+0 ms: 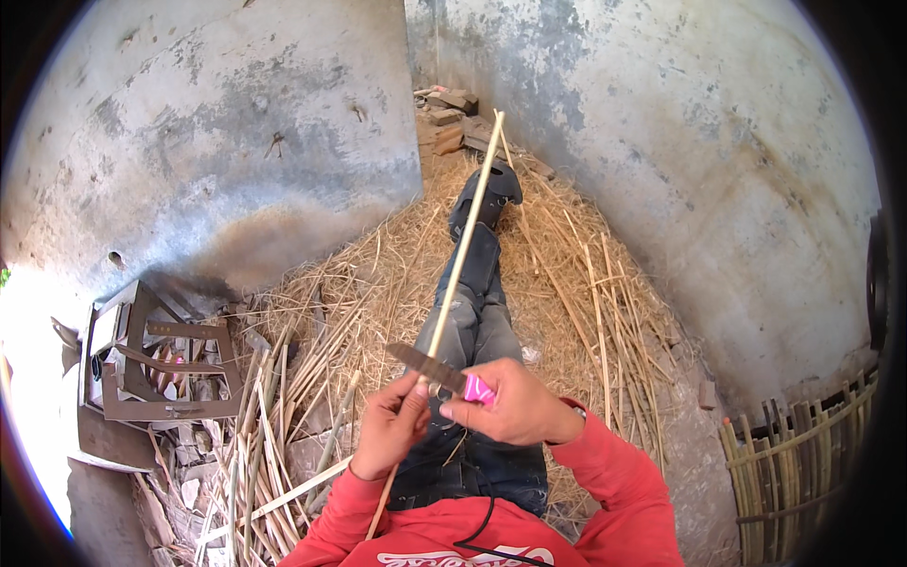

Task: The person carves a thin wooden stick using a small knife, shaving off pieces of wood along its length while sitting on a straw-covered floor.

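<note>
My left hand (392,425) pinches a long, pale bamboo strip (463,257) between thumb and fingers. The strip runs away from me over my outstretched legs, and a thin tail of it comes out below the hand beside my red sleeve. In my right hand (515,404) is a knife (427,367), its pink-and-white handle wrapped by my fingers. The broad, dark blade lies across the strip just above my left thumb. Whether the edge bites into the bamboo, I cannot tell.
Shavings (557,274) cover the floor around my legs and dark shoes (487,198). Split bamboo lengths (269,444) lie at the left, beside a brown metal frame (170,373). Bricks (449,118) fill the far corner between two walls. A bamboo slat panel (794,472) stands at right.
</note>
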A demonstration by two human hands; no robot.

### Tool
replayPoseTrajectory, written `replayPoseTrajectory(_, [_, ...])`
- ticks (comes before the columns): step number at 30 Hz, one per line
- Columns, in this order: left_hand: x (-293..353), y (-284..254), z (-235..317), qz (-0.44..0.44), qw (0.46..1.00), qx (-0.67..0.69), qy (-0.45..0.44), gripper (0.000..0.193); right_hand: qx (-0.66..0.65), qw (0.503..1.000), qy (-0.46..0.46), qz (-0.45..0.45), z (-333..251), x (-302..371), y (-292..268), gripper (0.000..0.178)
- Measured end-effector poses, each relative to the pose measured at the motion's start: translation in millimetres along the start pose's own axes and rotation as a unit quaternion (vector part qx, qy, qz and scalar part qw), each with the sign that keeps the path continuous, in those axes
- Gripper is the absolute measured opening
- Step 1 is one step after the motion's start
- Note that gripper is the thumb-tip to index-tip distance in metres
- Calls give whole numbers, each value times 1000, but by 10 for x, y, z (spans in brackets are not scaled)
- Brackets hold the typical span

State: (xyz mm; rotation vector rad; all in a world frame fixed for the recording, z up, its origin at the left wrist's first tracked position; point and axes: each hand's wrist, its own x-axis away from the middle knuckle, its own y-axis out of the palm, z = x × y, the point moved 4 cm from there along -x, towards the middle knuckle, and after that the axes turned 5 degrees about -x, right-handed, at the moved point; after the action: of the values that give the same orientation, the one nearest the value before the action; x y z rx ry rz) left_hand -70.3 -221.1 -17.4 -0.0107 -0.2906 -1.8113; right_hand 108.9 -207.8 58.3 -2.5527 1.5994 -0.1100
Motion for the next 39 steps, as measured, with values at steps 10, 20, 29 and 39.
replayPoseTrajectory(10, [78, -6, 123, -77, 995, 60, -19, 43, 95, 935, -106, 326, -65, -138, -708, 30])
replayPoseTrajectory(20, [164, 160, 147, -83, 996, 27, -16, 46, 90, 952, -125, 265, 106, -385, -491, 38])
replayPoseTrajectory(29, [211, 131, 40, -109, 993, 46, -3, 46, -13, 944, -125, 304, -11, -457, -746, 22])
replayPoseTrajectory(39, [223, 198, 230, -137, 985, 103, 2, 48, 175, 913, -160, 331, -298, -360, -1103, 41])
